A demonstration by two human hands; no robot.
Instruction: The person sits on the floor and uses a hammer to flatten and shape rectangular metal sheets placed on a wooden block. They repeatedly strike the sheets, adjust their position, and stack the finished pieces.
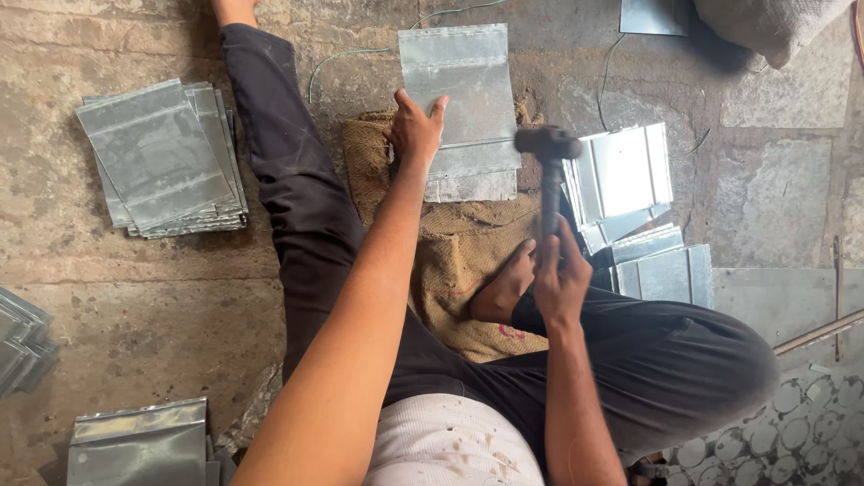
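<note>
A rectangular sheet-metal panel (pixel 461 99) lies on brown burlap sacking (pixel 459 261) on the floor in front of me. My left hand (pixel 414 129) rests flat on the panel's left edge, fingers spread. My right hand (pixel 558 279) grips the handle of a dark hammer (pixel 547 144), raised with its head hovering beside the panel's lower right edge; the hammer looks blurred. My legs in dark trousers spread to either side of the sacking.
A stack of metal panels (pixel 162 157) lies on the left. More folded panels (pixel 630 193) pile up at the right. Other panels sit at bottom left (pixel 139 441) and far left (pixel 18 337). A green wire (pixel 360 54) and a rod (pixel 819 333) lie on the stone floor.
</note>
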